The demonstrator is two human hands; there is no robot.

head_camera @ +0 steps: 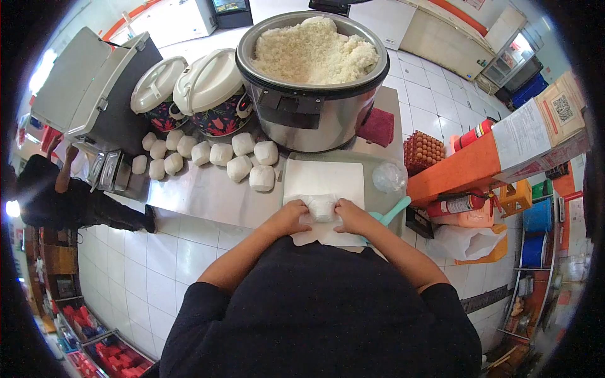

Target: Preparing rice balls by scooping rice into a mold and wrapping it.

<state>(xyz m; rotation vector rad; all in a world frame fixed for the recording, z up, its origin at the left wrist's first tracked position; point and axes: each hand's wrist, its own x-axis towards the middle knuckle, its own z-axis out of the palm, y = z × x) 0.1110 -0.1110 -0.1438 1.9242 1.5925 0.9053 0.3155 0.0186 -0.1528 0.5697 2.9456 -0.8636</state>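
Observation:
Between my two hands lies a white paper-wrapped bundle (322,207), its contents hidden. My left hand (294,216) grips its left end, and my right hand (350,216) has the right end. Under it is a stack of white paper sheets (326,175) on a grey-green tray (340,156). A turquoise rice scoop (396,211) rests on the tray beside my right hand, partly hidden by that forearm. Farther back on the tray is a crumpled clear plastic bag (389,177). Several similar wrapped bundles (238,168) stand on the metal table to the left.
A large steel rice cooker (312,113), lid raised, holds cooked rice (316,52). Beside it are two flower-patterned rice cookers (217,115) and a grey cool box (118,90). A maroon cloth (377,126), egg trays (423,151) and an orange ledge (453,175) are at right. Another person (61,193) stands left.

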